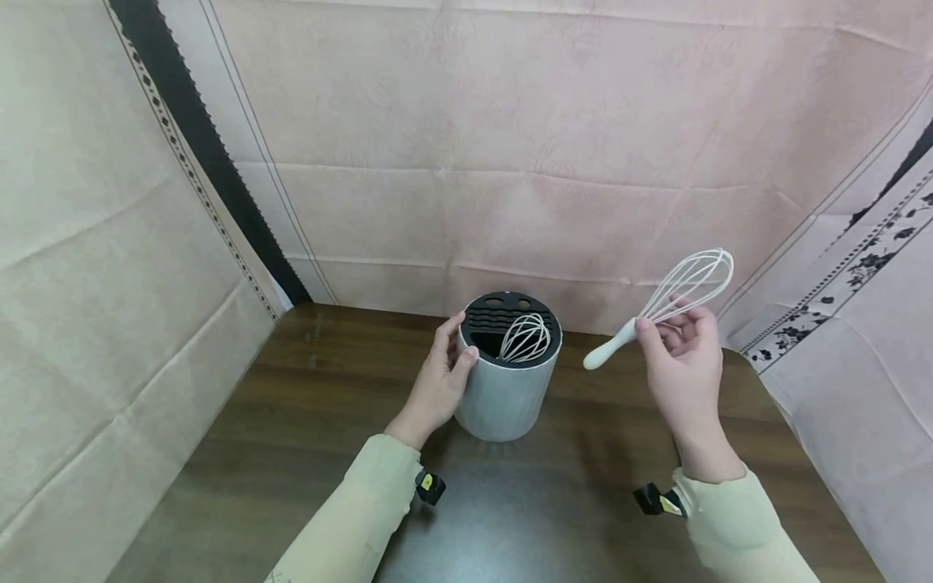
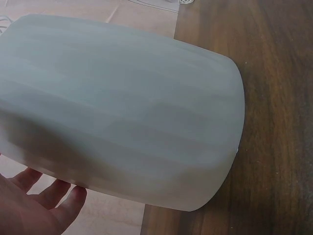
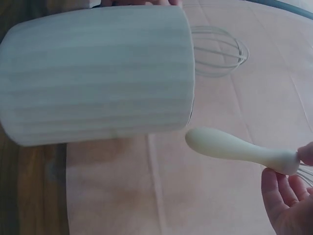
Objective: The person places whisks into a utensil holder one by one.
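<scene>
- The white whisk with wire loops and a smooth, pale handle is off the worktop, to the right of the holder and apart from it, loops up and handle slanting down toward the holder.
- The right hand pinches it at the neck, where handle meets wires.
- The left hand is spread in a wide curve round the left side of the pale grey, ribbed, round holder, thumb at the rim.
- The holder appears to stand upright on the brown wood-grain worktop. A second white wire whisk is in the large front slot of its black slotted top, loops up.
- The whisk looks light; its loops probably flex, while the handle seems stiff and perhaps slick. The neck or upper handle is likely the best hold.
- The holder is presumably rigid; a hand at its rim should steady it.
- A gap separates handle tip and rim. The pinkish cloth backdrop rises close behind the holder, so room is greater toward the person.
</scene>
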